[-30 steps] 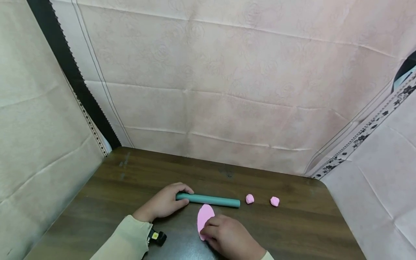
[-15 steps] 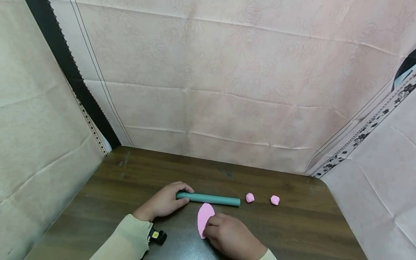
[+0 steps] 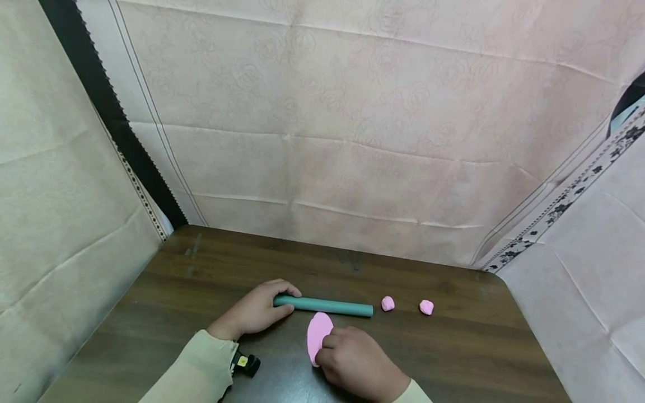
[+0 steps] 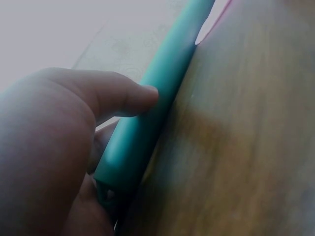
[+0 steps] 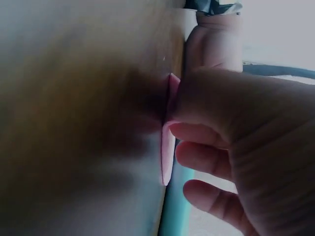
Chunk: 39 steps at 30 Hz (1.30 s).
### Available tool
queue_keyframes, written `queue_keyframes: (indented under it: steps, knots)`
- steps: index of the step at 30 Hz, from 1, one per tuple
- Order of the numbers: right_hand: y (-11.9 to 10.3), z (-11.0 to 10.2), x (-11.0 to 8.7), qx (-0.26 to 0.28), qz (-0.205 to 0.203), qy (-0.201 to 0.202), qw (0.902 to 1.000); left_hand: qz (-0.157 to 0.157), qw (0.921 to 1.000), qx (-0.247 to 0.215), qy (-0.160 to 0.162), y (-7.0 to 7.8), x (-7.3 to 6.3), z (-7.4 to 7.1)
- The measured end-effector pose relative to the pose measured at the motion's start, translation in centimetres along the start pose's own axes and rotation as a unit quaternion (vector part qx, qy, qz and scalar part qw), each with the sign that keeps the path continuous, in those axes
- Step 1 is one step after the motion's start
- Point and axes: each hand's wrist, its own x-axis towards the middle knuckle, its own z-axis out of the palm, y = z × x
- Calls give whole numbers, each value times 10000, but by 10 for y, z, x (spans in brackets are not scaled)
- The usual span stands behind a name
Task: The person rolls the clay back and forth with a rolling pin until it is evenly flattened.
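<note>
A smooth green rolling pin (image 3: 332, 306) lies across the table in the head view. My left hand (image 3: 259, 309) grips its left end, thumb on the near side and fingers over the far side; the left wrist view shows the thumb pressed along the green surface. Just on the near side of the pin is a flattened, long oval piece of pink clay (image 3: 318, 331). My right hand (image 3: 355, 361) pinches its lower right edge with curled fingers, hiding part of it. In the right wrist view, thumb and index finger meet at the thin pink clay sheet (image 5: 168, 155).
Two small pink clay lumps (image 3: 387, 303) sit apart to the right of the pin. The brown wooden table (image 3: 468, 347) ends at pale cloth walls (image 3: 327, 140) at the back and both sides. A black wrist camera (image 3: 247, 365) sits beside the left cuff.
My right fingertips have shifted slightly right, off the clay's lower left tip to its right edge. The left hand and the rolling pin hold the same place.
</note>
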Motion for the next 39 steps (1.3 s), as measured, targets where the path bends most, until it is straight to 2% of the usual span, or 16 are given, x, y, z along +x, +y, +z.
queue_keyframes:
  steps: [7, 10, 15, 19, 21, 23, 27, 30, 35, 39]
  knots:
    - [7, -11, 7, 553, 487, -232, 9970, 85, 10000, 44, 18, -1, 1, 0]
    - [7, -15, 8, 614, 450, -479, 9959, 78, 10000, 43, 10, -1, 1, 0]
    - [3, -12, 8, -305, -87, -579, 9978, 91, 10000, 39, 12, -2, 1, 0]
    - [0, -13, 15, -1053, -427, -671, 9913, 51, 10000, 37, 68, -2, 1, -1]
    - [-1, -15, 18, -1289, -520, -837, 9867, 24, 10000, 20, 76, -2, 1, -1]
    - [-1, -18, 20, -1324, -446, -1024, 9849, -3, 10000, -7, 57, -2, 1, 0]
    - [5, -27, 27, -731, 144, -1252, 9893, -12, 10000, -51, 16, -1, 2, 0]
    - [16, -39, 34, -206, 611, -1235, 9902, 6, 10000, -43, 2, 0, 3, 0]
    - [35, -64, 41, 310, 1021, -944, 9898, 67, 10000, 8, -14, -1, 3, 0]
    - [49, -88, 37, 671, 1205, -565, 9888, 56, 10000, 62, -8, -3, 2, -1]
